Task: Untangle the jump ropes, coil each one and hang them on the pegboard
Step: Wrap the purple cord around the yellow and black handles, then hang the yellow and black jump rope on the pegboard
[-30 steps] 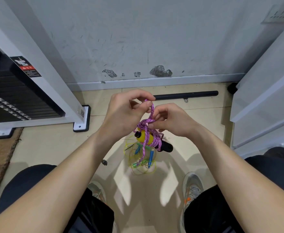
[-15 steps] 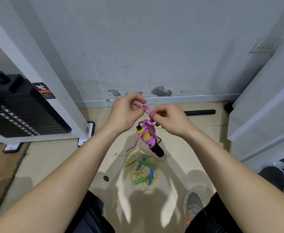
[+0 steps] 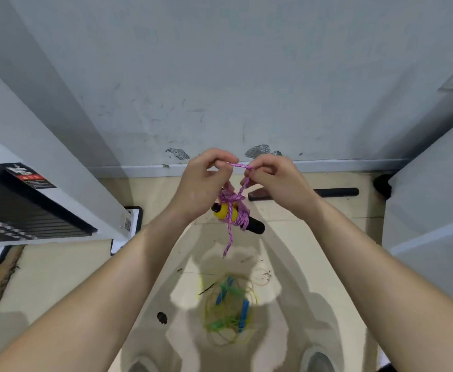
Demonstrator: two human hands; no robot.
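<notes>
The head view looks down past both forearms at the floor by a scuffed grey wall [image 3: 220, 76]. The left hand [image 3: 203, 181] and the right hand [image 3: 276, 181] are held close together in front of the chest, each pinching the pink rope [image 3: 237, 208] between thumb and fingertips. A short stretch of cord runs taut between the two pinches. Below the hands the rope hangs in the air as a tight bundle wound around its handles: a yellow handle [image 3: 223, 212] with a black tip, and a black handle [image 3: 256, 227] sticking out to the right. One loose end dangles below the bundle.

On the floor between the feet lies a second rope [image 3: 228, 310], a thin yellow-green one with blue and green handles. It sits in a loose, untidy heap and nobody is touching it. A black bar [image 3: 338, 191] lies by the skirting, a weight machine [image 3: 18, 210] stands at the left, and a shoe [image 3: 317, 361] shows at the bottom edge.

The two ropes look already separated, so the untangling seems done. The pink rope appears coiled, and the hands seem to be tying off or tucking in its last turn. Hanging it up is still left, as is coiling and hanging the floor rope. No pegboard is in view.
</notes>
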